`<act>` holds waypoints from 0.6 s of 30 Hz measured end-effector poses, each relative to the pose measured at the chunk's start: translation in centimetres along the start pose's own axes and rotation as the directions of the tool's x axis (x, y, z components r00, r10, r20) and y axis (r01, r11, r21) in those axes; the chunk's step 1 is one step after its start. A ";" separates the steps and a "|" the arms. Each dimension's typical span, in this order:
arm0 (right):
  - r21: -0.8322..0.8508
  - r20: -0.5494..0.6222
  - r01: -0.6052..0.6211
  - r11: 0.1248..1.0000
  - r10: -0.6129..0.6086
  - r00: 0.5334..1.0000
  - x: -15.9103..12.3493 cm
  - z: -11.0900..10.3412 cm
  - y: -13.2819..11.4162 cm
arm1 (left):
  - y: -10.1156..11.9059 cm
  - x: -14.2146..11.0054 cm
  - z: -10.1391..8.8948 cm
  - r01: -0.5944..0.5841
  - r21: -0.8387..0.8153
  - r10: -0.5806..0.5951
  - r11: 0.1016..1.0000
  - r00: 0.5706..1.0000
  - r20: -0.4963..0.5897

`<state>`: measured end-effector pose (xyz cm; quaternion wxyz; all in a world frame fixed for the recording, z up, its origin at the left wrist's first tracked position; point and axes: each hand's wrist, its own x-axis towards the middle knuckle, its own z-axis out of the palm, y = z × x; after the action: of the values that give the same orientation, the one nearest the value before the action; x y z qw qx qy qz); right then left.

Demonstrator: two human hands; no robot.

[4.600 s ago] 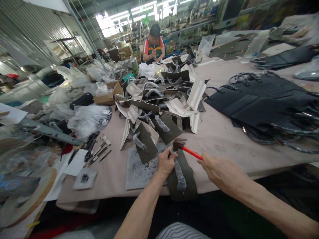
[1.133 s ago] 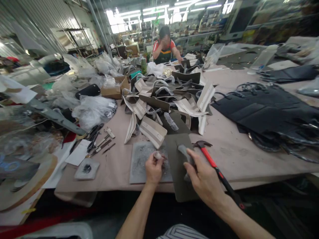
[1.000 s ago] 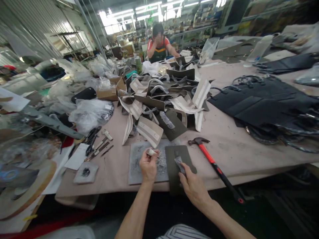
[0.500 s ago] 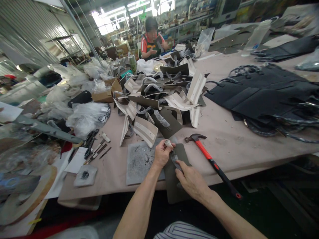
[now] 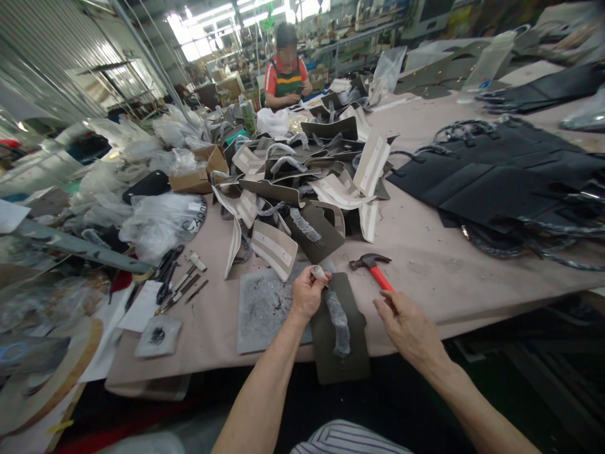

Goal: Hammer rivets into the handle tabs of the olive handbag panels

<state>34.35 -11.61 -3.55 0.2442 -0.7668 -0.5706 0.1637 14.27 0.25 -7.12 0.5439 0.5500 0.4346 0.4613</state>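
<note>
My left hand (image 5: 308,291) is closed around a short, pale, round-ended punch (image 5: 319,273), held upright; its tip is hidden. The punch stands by the upper end of a plastic-wrapped handle (image 5: 338,323) on a dark olive panel (image 5: 352,296). This panel lies partly on a grey slab (image 5: 259,315) and overhangs the table's front edge. To the right, my right hand (image 5: 411,325) has its fingers curled over the red grip of a claw hammer (image 5: 371,261). The hammer's head rests on the table, and the lower handle is hidden under my hand and forearm.
Beyond my hands is a pile of similar panels (image 5: 326,170) with wrapped handles. Black bags (image 5: 491,176) lie at right. Slim tools (image 5: 184,284) and a small pale block (image 5: 158,335) sit at left. A co-worker (image 5: 286,75) is across the table (image 5: 454,277).
My right hand has left the wrapped handle and moved right onto the hammer, uncovering the handle. My left hand keeps the punch in place. The co-worker's hands have come lower and closer together.
</note>
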 end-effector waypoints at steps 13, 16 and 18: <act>0.374 0.545 -0.526 0.764 0.278 0.791 2.0 -2.3 1.1 | 1.1 -0.4 0.4 -0.181 0.299 0.165 0.937 0.983 0.079; 0.522 0.570 -0.595 0.612 0.268 0.776 1.8 -4.1 -1.9 | 1.0 -0.4 0.0 -0.211 0.334 0.176 0.919 0.975 0.133; 0.601 0.415 -0.458 0.655 0.233 0.879 1.2 -5.2 -3.5 | 0.9 -0.5 -0.1 -0.222 0.349 0.182 0.911 0.973 0.144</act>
<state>34.68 -10.68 2.70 0.3826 -0.6827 -0.3412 0.5208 14.06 -0.29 -6.27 0.4053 0.7071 0.4227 0.3964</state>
